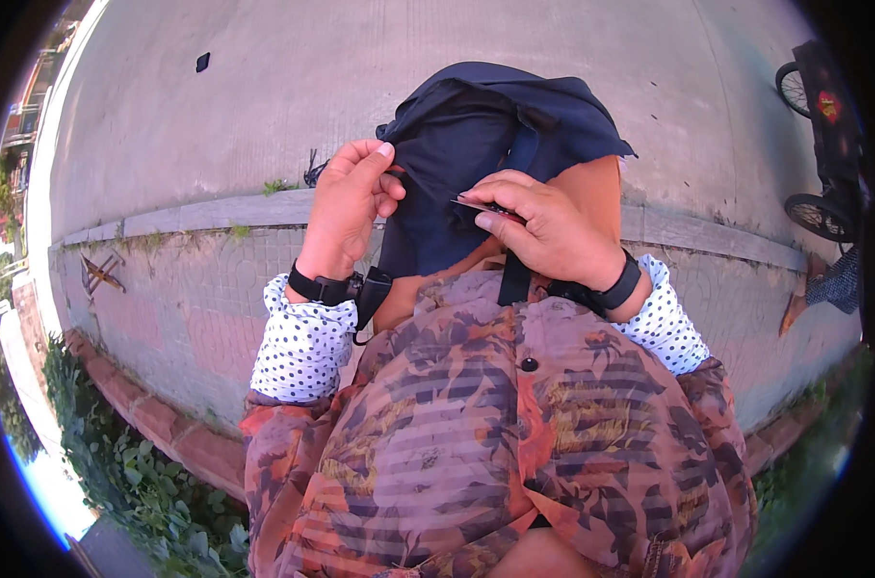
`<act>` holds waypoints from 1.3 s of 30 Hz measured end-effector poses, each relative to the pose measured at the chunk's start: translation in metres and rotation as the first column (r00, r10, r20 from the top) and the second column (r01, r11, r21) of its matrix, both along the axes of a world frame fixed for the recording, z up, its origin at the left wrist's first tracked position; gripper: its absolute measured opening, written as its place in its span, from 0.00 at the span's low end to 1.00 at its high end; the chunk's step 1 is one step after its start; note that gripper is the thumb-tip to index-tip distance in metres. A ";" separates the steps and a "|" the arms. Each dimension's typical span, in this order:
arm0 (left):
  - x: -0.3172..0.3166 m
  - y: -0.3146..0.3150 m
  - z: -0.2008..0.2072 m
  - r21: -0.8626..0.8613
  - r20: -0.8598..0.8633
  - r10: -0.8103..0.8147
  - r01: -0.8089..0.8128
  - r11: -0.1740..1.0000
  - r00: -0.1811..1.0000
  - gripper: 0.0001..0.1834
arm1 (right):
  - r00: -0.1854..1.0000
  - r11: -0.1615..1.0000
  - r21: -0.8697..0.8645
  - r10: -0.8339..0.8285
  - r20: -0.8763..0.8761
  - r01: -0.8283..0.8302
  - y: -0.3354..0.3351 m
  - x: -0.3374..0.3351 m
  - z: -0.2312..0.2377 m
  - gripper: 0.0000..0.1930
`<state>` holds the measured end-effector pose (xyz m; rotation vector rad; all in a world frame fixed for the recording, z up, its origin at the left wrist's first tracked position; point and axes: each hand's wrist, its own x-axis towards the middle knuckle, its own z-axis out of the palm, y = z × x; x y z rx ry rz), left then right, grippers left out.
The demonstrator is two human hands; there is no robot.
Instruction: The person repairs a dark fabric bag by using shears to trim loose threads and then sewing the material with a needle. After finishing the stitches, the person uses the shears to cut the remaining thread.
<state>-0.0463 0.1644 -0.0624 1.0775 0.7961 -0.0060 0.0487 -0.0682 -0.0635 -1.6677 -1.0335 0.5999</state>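
Dark navy cloth (457, 135), perhaps a garment, lies bunched over my lap, with an orange-tan surface (591, 197) showing beneath it. At the cloth's left edge, my left hand (349, 197) is closed, thumb and forefinger pinching the fabric. A small dark and reddish bit shows by its fingers, too small to name. My right hand (553, 226) is closed over the cloth's right part. It grips a small tool with a thin metal blade (476, 203); the fingers hide most of its handle, so its exact kind is unclear.
A stone curb (235, 212) runs between paving and grey road. A small wooden folding stool (102, 275) stands left. At right are a dark wheeled cart (827, 144) and another person's foot (794, 310). Leafy plants (148, 491) grow behind a low brick edging (158, 419).
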 end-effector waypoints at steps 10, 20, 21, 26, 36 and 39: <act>-0.006 0.017 -0.018 0.108 0.139 0.176 -0.192 0.976 0.975 0.08 | 0.999 0.999 0.011 0.040 -0.011 -0.040 -0.006 -0.005 -0.010 0.10; -0.008 -0.002 0.015 0.146 -0.250 -0.293 0.335 0.931 0.923 0.18 | 0.998 0.998 -0.041 0.040 -0.054 -0.042 0.002 0.009 -0.015 0.11; -0.007 -0.006 0.016 0.146 -0.251 -0.290 0.333 0.932 0.923 0.18 | 0.999 0.998 -0.058 0.035 -0.039 -0.037 0.003 0.012 -0.018 0.12; -0.010 -0.010 0.014 0.152 -0.205 -0.251 0.284 0.947 0.946 0.19 | 0.996 0.997 -0.037 0.062 -0.064 -0.064 0.006 0.012 -0.009 0.13; 0.009 -0.012 0.015 0.753 0.012 -0.374 0.237 0.613 0.928 0.13 | 1.000 0.999 -0.049 -0.001 -0.028 -0.001 -0.015 0.001 0.014 0.10; 0.020 0.003 0.008 0.895 0.010 -0.416 0.177 0.409 0.909 0.18 | 0.945 0.954 0.002 -0.297 0.136 0.300 -0.043 0.012 0.003 0.11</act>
